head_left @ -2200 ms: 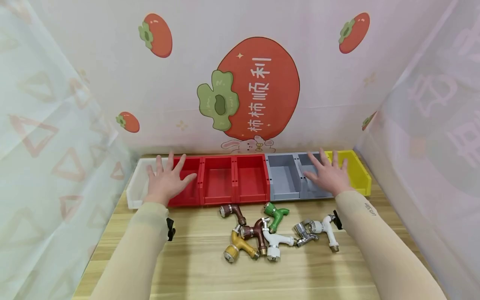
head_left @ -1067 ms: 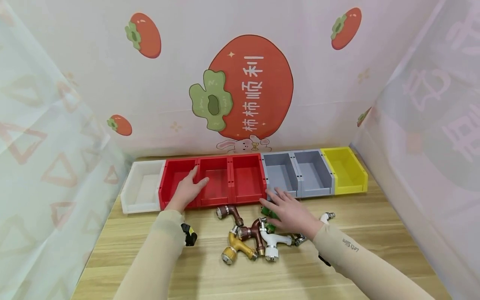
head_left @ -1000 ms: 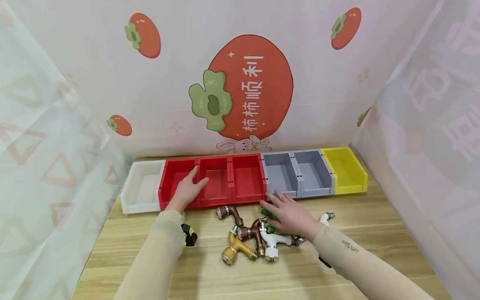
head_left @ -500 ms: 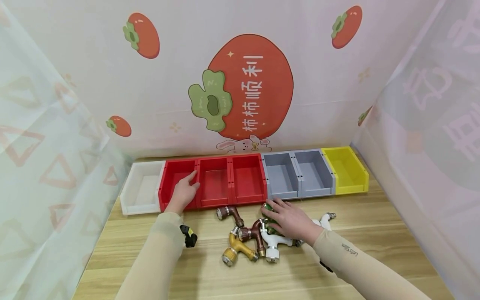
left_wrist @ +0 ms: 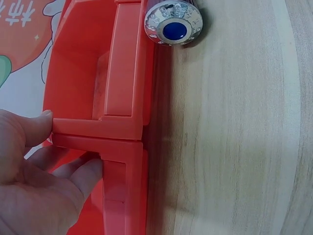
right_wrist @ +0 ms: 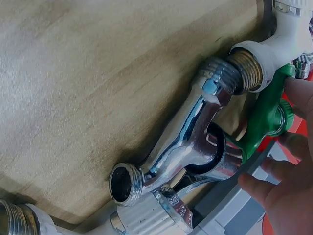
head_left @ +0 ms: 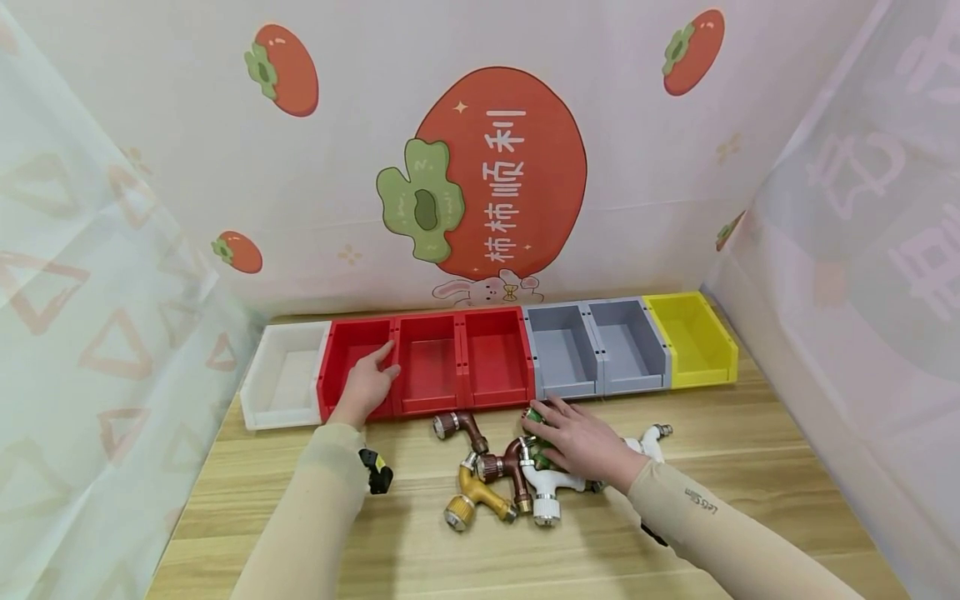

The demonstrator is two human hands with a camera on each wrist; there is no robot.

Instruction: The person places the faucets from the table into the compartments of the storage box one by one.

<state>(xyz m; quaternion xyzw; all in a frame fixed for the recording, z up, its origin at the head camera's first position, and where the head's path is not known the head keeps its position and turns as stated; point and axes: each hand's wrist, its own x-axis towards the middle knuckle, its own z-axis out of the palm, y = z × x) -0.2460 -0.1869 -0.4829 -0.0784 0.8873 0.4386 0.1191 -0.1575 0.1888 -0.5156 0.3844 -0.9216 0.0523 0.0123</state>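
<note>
My left hand (head_left: 366, 387) is at the leftmost red bin (head_left: 341, 354); in the left wrist view its thumb lies on one side of the wall shared with the middle red bin (left_wrist: 73, 88), fingers curled inside on the other. A green faucet (right_wrist: 254, 127) lies under my right hand (head_left: 588, 437), which grips it between thumb and fingers. The other fingertips reach over the front edge of a grey bin (right_wrist: 230, 205). Close by lie a chrome faucet (right_wrist: 178, 132) and a white faucet (head_left: 551, 483), its threaded end next to the chrome one.
Around them are a yellow-gold faucet (head_left: 472, 496), two brown faucets, one nearer the bins (head_left: 459, 425), and a second white faucet (head_left: 651, 442). A white bin (head_left: 285, 375) and a yellow bin (head_left: 693, 342) end the row against the printed backdrop (head_left: 322, 175).
Both hands were spread over the bins. The left has moved right onto the wall between two red bins; the right has come left and nearer, down onto the green faucet.
</note>
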